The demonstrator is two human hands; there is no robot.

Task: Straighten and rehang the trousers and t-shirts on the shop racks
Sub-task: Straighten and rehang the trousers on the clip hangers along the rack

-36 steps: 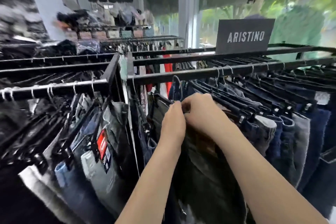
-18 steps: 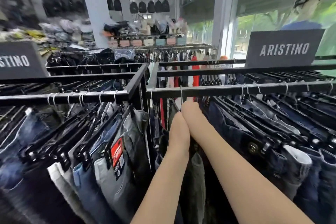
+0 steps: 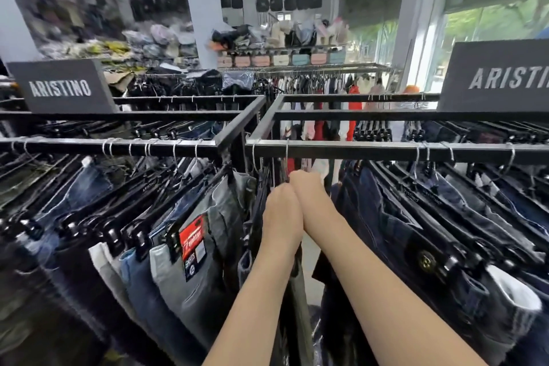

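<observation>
My left hand (image 3: 280, 211) and my right hand (image 3: 312, 199) reach forward side by side, touching, just under the right rack's rail (image 3: 371, 150) at its left end. Their fingers curl away out of sight over the top of a dark pair of trousers (image 3: 298, 291) that hangs straight down below my wrists. A metal hanger hook (image 3: 286, 154) sits over the rail right above my hands. Dark blue jeans (image 3: 386, 217) hang close on the right. Grey jeans with a red tag (image 3: 193, 235) hang on the left rack's rail (image 3: 89, 145).
Two black ARISTINO signs, one (image 3: 59, 86) on the left and one (image 3: 499, 77) on the right, stand on the racks. Behind them is a rail of light tops (image 3: 326, 80), a white pillar (image 3: 199, 9) and shelves of bags. Both racks are tightly packed with clip hangers.
My hands have lifted the dark trousers up to the rail at the rack's left end, and their hook now sits over it. My view has swung left and upward.
</observation>
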